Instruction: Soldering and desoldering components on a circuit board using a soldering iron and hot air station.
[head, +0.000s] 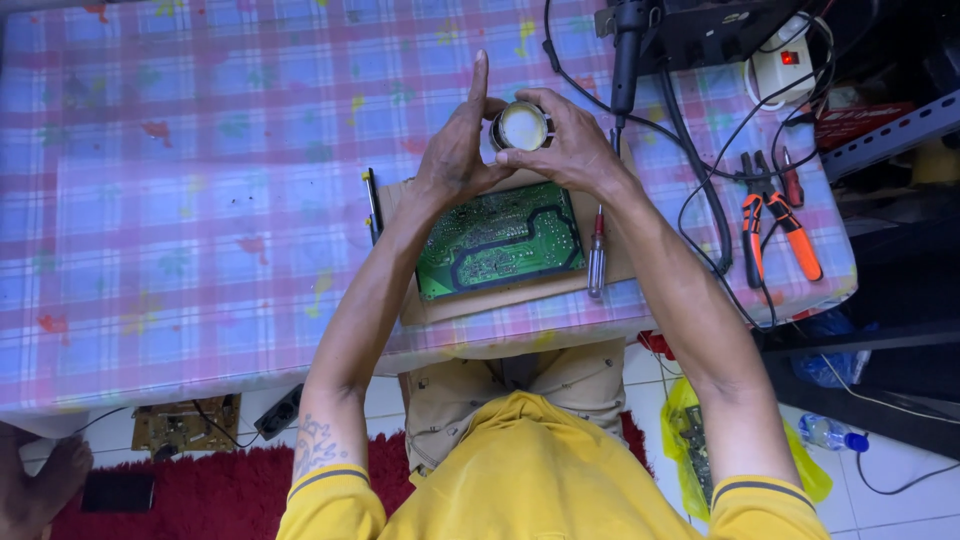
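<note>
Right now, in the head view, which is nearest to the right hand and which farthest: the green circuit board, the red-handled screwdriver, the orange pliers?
From the right hand:
1. Green circuit board, just below it.
2. Red-handled screwdriver, beside the board's right edge; nearly as close.
3. Orange pliers, far right.

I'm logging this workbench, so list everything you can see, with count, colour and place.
Small round tin with pale paste: one, silvery, held above the board.
Green printed circuit board: one, on a brown wooden board at the table's near edge.
Screwdriver with red and clear handle: one, right of the circuit board.
Black pen: one, left of the wooden board.
Orange-handled pliers: one pair, at the table's right.
Soldering iron: one, black, top centre.
White power strip: one, top right.
Checked plastic tablecloth: one, pink and blue.
Plastic bottle: one, clear, on the floor.
Left hand: fingers against the tin.
Right hand: fingers around the tin.
</note>
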